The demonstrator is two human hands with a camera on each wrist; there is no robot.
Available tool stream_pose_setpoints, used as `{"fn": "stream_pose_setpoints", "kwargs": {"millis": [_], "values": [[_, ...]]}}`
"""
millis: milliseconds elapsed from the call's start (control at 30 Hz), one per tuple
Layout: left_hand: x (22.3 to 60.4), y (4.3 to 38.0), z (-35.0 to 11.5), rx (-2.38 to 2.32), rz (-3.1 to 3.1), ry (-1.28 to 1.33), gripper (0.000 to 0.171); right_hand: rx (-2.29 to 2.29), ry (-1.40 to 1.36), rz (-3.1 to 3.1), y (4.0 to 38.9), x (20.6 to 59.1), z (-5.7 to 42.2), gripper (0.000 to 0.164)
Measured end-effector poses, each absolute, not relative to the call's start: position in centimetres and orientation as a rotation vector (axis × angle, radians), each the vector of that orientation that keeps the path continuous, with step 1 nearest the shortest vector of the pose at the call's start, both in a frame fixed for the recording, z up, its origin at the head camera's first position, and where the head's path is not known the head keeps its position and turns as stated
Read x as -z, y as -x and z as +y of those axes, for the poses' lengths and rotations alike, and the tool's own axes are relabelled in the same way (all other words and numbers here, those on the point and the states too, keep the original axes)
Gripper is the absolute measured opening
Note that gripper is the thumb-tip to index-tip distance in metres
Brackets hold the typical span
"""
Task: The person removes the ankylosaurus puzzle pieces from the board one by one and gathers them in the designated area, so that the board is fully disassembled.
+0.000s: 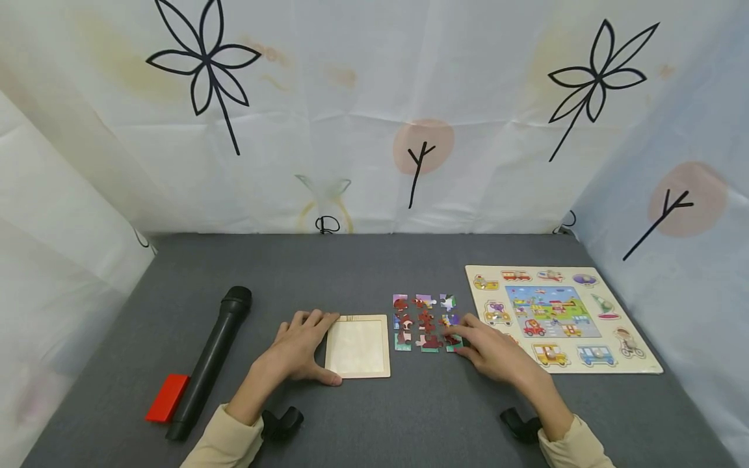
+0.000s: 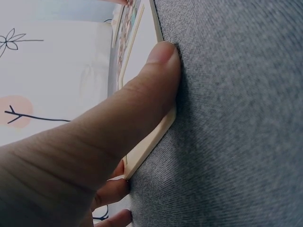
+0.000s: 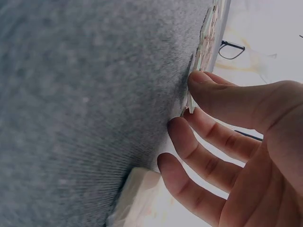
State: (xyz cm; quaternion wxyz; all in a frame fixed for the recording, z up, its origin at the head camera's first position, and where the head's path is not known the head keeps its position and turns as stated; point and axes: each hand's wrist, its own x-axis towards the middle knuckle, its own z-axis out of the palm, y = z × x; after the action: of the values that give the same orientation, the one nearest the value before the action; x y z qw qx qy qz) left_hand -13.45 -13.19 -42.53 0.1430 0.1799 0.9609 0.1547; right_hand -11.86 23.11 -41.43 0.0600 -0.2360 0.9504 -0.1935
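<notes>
A small square wooden puzzle tray [image 1: 358, 351] with a raised rim lies on the grey table. My left hand [image 1: 301, 348] holds it from the left, thumb on the near corner and fingers at the far edge. In the left wrist view the thumb [image 2: 147, 80] presses against the tray's rim [image 2: 151, 135]. Right of the tray, several jigsaw pieces [image 1: 426, 318] are laid out in rows with small gaps. My right hand [image 1: 491, 348] is at the right column, and in the right wrist view its thumb and fingers pinch a jigsaw piece [image 3: 191, 103].
On the right lies a large wooden vehicle puzzle board [image 1: 552, 312], close beside the right hand. Toward the left are a black microphone [image 1: 210, 364] and a red block [image 1: 168, 398]. A patterned white cloth [image 1: 363, 97] hangs behind the table.
</notes>
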Motion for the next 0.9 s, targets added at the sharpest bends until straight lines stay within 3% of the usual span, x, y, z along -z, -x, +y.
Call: {"fn": "stream_pose_setpoints", "kwargs": {"millis": [900], "values": [[42.98,13.63,-14.01,-0.486,2.739,-0.593,0.115,0.566,0.718,2.889,11.93,42.12,23.22,0.033]]}}
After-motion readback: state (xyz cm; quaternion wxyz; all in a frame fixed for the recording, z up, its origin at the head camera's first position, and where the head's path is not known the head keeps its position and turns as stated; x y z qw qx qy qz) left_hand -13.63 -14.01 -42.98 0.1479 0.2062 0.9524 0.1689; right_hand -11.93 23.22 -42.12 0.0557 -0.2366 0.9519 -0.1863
